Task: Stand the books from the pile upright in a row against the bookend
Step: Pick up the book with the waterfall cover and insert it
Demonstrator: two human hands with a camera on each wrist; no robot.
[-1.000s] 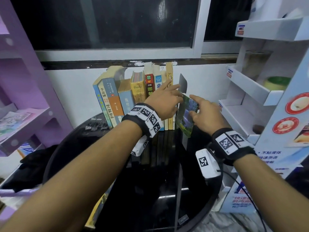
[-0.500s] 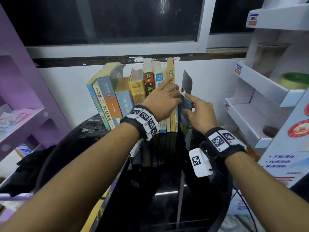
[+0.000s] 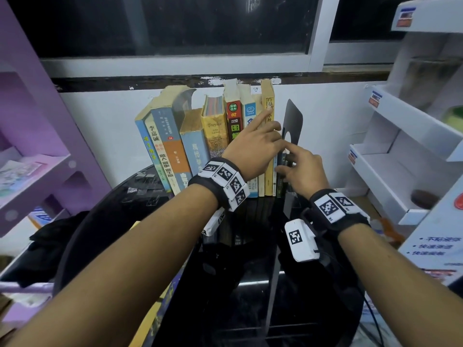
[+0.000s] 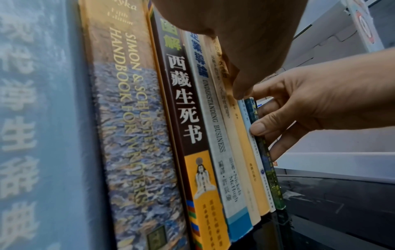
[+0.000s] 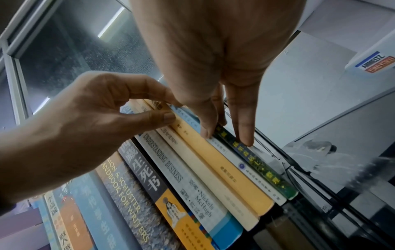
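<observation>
A row of books [image 3: 213, 136] stands upright on the black glass table [image 3: 250, 309] against the wall, with the black bookend [image 3: 292, 121] at its right end. A thin green book [image 3: 280, 186] [image 4: 270, 177] [image 5: 262, 167] stands last in the row, beside the bookend. My right hand [image 3: 300, 169] [image 4: 320, 104] pinches it, thumb on its spine and fingers along its right side. My left hand [image 3: 250, 149] [image 5: 89, 128] rests on the neighbouring spines, fingertips touching the yellow book [image 3: 268, 171] [image 5: 224, 169].
A purple shelf unit [image 3: 37, 171] stands at the left and a white display rack [image 3: 400, 171] at the right, both close to the table. A dark window runs above the books. Black cloth [image 3: 50, 246] lies lower left. A yellowish flat thing [image 3: 157, 309] shows under the table's left edge.
The green book, held tilted with its cover towards me, has gone upright into the gap between the row and the bookend. My left hand stayed on the spines.
</observation>
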